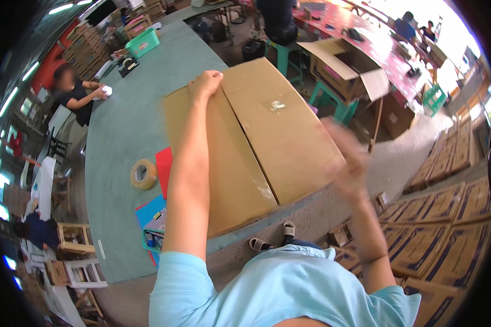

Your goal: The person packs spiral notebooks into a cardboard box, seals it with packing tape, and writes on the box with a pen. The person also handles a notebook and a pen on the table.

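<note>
A large brown cardboard box [281,128] lies in front of me on the grey-green table, its two top flaps meeting along a dark seam. Bits of clear tape shine on the flaps. My left hand [206,84] is closed at the far end of the seam, fingers curled on the edge of the left flap [223,180]. At the box's right side my right hand [346,158] is smeared by motion, so its fingers cannot be made out. To the left of the box a roll of packing tape [143,174] lies flat, apart from both hands.
Red and blue sheets [150,211] and a small green basket [153,240] lie left of the box on the table [114,218]. A green bin [142,42] stands far back. Stacked cartons [436,240] line the right floor; an open box [343,68] sits on green stools. A person [76,92] works across the table.
</note>
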`<state>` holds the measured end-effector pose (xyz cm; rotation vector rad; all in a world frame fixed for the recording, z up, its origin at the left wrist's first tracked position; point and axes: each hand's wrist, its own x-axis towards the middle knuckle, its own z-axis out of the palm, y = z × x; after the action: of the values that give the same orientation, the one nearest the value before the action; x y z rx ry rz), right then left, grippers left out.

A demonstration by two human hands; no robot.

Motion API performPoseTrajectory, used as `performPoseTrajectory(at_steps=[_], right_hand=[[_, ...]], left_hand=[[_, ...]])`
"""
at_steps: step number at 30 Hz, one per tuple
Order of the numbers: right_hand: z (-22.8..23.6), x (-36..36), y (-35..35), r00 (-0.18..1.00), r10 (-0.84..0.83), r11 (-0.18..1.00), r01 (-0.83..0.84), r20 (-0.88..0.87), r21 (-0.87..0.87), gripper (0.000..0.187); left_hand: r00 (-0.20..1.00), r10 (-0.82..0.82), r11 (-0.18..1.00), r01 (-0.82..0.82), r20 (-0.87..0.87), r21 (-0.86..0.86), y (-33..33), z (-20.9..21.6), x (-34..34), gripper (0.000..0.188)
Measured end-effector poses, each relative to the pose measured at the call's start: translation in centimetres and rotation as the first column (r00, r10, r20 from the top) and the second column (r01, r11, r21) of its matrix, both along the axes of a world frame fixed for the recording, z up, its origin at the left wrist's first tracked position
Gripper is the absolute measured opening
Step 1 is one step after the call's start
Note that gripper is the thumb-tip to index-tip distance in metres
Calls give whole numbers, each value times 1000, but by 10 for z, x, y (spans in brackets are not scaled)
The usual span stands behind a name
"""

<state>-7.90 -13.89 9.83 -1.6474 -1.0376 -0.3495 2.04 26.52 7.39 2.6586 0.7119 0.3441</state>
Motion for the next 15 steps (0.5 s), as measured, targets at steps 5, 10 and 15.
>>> performPoseTrajectory(at_steps=[5, 10, 15], right_hand=[[-29, 204, -7, 783, 31, 996, 30, -621, 88, 62], [-65, 189, 125, 788, 93, 928, -290, -608, -233, 81], [-61, 180, 121, 957, 101, 907, -200, -271, -370, 76]], left_hand=[[1000, -8, 999, 8, -2, 49, -17, -2, 15, 39], [997, 77, 987, -72, -30, 143, -1, -16, 14, 48], [991, -52, 998, 54, -126, 19, -9, 5, -2, 60]])
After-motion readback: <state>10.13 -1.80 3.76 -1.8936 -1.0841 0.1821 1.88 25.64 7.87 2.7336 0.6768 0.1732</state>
